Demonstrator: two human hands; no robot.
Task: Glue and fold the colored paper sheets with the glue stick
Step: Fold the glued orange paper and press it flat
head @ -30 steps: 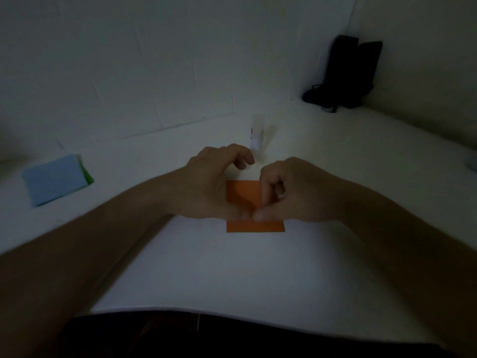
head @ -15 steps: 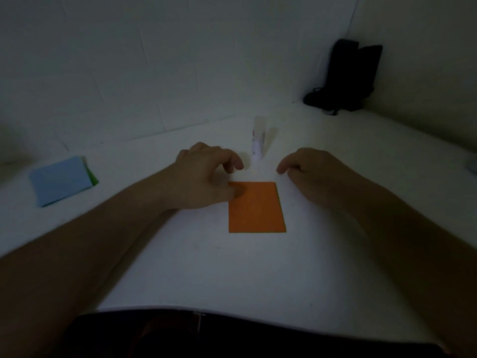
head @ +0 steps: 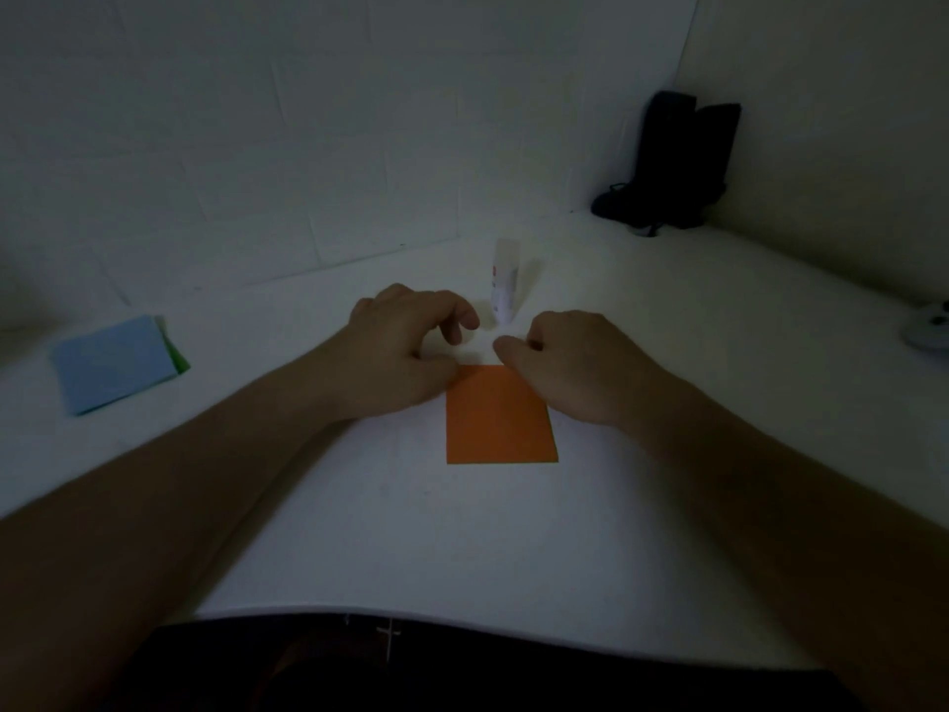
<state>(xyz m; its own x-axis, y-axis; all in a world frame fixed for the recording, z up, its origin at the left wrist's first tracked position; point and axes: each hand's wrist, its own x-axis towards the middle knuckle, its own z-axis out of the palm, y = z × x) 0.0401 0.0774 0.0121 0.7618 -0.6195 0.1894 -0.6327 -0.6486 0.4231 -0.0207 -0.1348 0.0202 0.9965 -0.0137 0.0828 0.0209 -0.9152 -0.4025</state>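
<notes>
A folded orange paper (head: 500, 421) lies flat on the white table (head: 462, 547) in front of me. My left hand (head: 405, 346) rests at the paper's far left corner, its thumb on the sheet and its fingers loosely curled above the table. My right hand (head: 575, 364) lies over the far right corner with its fingers loosely curled; I cannot see any pinch on the sheet. A white glue stick (head: 504, 280) stands upright just beyond both hands, untouched.
A stack of blue paper (head: 110, 362) with a green sheet (head: 177, 358) under it lies at the far left. A black object (head: 672, 161) stands in the back right corner. A small grey thing (head: 929, 328) sits at the right edge.
Both hands lifted off the middle of the orange paper and drew apart. The right hand has since come back over the paper's far right corner; the left stays at the far left corner.
</notes>
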